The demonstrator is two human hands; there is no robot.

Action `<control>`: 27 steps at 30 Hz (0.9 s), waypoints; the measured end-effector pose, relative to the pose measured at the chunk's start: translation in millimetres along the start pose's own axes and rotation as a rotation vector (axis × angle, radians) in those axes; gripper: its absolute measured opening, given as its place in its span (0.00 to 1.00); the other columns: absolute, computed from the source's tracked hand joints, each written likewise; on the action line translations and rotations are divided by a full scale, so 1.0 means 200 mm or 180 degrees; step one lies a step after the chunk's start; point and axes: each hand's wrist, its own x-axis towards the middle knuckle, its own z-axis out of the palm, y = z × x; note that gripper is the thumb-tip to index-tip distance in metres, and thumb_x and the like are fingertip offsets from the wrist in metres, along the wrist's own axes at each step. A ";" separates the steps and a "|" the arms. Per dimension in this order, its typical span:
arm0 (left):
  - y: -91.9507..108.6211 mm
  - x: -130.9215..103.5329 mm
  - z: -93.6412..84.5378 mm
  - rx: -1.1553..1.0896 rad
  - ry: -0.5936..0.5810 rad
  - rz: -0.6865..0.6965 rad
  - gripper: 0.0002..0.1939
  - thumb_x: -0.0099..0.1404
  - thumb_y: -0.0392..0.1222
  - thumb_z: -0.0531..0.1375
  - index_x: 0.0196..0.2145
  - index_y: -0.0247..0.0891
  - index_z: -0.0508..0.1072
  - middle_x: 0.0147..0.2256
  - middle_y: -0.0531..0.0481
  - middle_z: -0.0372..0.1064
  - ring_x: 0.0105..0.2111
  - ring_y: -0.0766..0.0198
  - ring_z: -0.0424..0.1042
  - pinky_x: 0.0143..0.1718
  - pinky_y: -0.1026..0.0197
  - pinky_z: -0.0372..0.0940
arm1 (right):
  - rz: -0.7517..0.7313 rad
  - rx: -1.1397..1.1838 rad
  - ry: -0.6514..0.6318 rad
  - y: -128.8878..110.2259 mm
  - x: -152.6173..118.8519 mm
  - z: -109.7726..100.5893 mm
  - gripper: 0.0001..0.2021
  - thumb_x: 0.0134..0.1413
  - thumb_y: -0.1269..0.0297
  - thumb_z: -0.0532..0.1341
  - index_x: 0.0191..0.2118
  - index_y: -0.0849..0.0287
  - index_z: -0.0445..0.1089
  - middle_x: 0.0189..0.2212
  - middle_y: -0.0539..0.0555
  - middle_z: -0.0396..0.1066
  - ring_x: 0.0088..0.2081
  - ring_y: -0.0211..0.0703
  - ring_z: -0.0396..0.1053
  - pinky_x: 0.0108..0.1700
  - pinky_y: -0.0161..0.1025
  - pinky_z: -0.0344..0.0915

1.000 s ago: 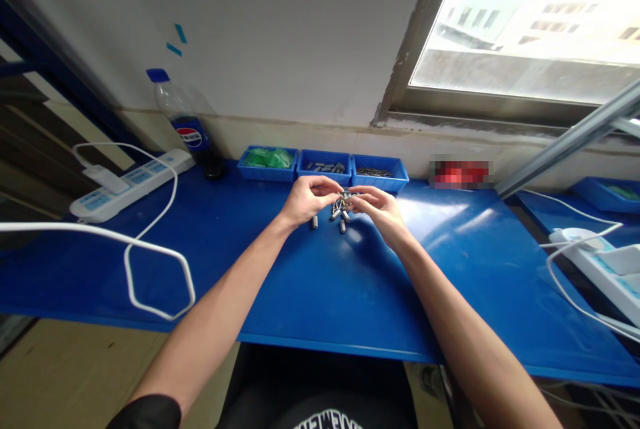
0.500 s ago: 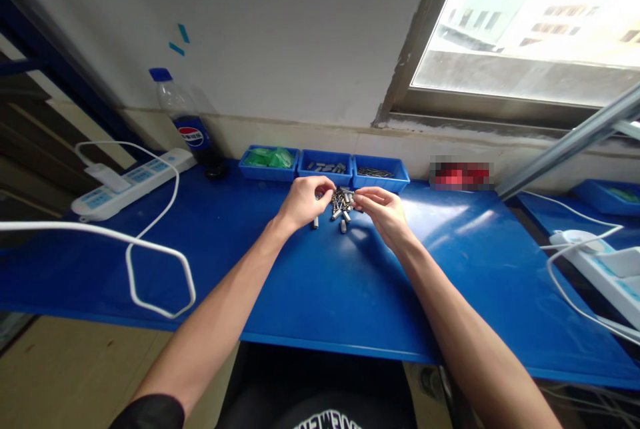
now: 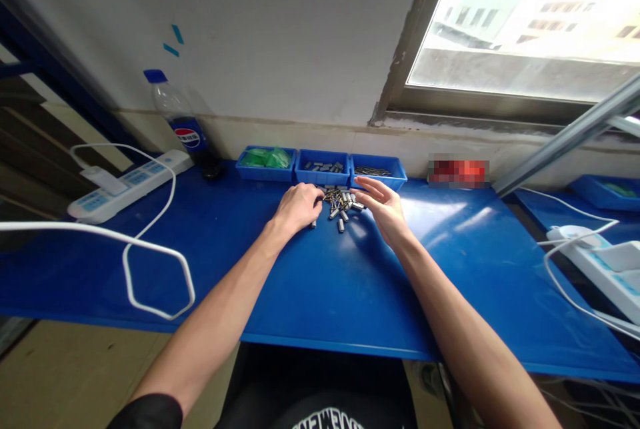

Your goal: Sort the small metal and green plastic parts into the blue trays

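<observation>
A loose pile of small silvery metal cylinders [image 3: 342,224] and thin dark and brassy screw-like pieces [image 3: 332,200] lies on the blue table [image 3: 320,296]. My left hand [image 3: 299,206] is palm down at the pile's left side, its fingers curled; whatever is under the fingertips is hidden. One cylinder [image 3: 313,224] lies just below that hand. At the pile's right edge my right hand [image 3: 382,205] has its fingers stretched and apart, holding nothing visible.
Behind the pile stand three blue bins: one [image 3: 265,175] with green packets, one [image 3: 323,176] with metal cylinders, one [image 3: 390,183] with thin rods. A cola bottle [image 3: 187,132] and power strip [image 3: 130,186] are left; a blurred red object [image 3: 459,171] is right.
My right hand's fingers have opened from a pinch and lifted off the pile. My left hand has turned palm down and lowered beside it. The view has shifted slightly.
</observation>
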 end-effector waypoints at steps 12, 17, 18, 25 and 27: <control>0.04 0.00 0.01 0.0245 -0.0109 0.0183 0.14 0.69 0.30 0.56 0.46 0.39 0.79 0.42 0.44 0.79 0.44 0.55 0.76 0.49 0.56 0.69 | 0.0115 -0.0105 -0.0050 0.00 -0.01 0.00 0.21 0.51 0.54 0.73 0.50 0.53 0.77 0.54 0.59 0.77 0.48 0.51 0.78 0.50 0.48 0.73; 0.07 0.00 0.02 0.0469 -0.0067 0.0255 0.19 0.71 0.29 0.54 0.53 0.41 0.76 0.44 0.44 0.78 0.45 0.56 0.76 0.50 0.56 0.68 | 0.0157 -0.0106 -0.0032 0.00 -0.01 0.00 0.20 0.49 0.54 0.74 0.49 0.53 0.78 0.53 0.58 0.78 0.47 0.51 0.78 0.49 0.48 0.74; 0.07 0.00 0.03 0.0471 -0.0030 0.0265 0.19 0.71 0.29 0.53 0.53 0.41 0.76 0.44 0.44 0.78 0.45 0.56 0.76 0.49 0.57 0.69 | 0.0153 -0.0100 -0.0032 0.00 -0.01 0.00 0.20 0.50 0.54 0.74 0.48 0.53 0.78 0.53 0.58 0.78 0.47 0.50 0.78 0.49 0.47 0.74; 0.04 0.01 0.01 0.0297 0.0544 0.0287 0.21 0.72 0.26 0.50 0.56 0.36 0.74 0.46 0.42 0.77 0.46 0.56 0.77 0.48 0.58 0.70 | 0.0133 -0.0047 -0.0050 0.01 -0.01 -0.01 0.18 0.51 0.56 0.73 0.48 0.53 0.78 0.52 0.58 0.78 0.46 0.49 0.78 0.48 0.46 0.73; 0.03 0.01 0.01 0.0133 0.0749 0.0259 0.21 0.72 0.26 0.50 0.56 0.36 0.75 0.48 0.42 0.77 0.45 0.56 0.77 0.47 0.59 0.71 | 0.0133 -0.0041 -0.0052 0.01 -0.01 -0.01 0.19 0.51 0.55 0.73 0.48 0.53 0.78 0.52 0.59 0.78 0.46 0.50 0.78 0.47 0.46 0.73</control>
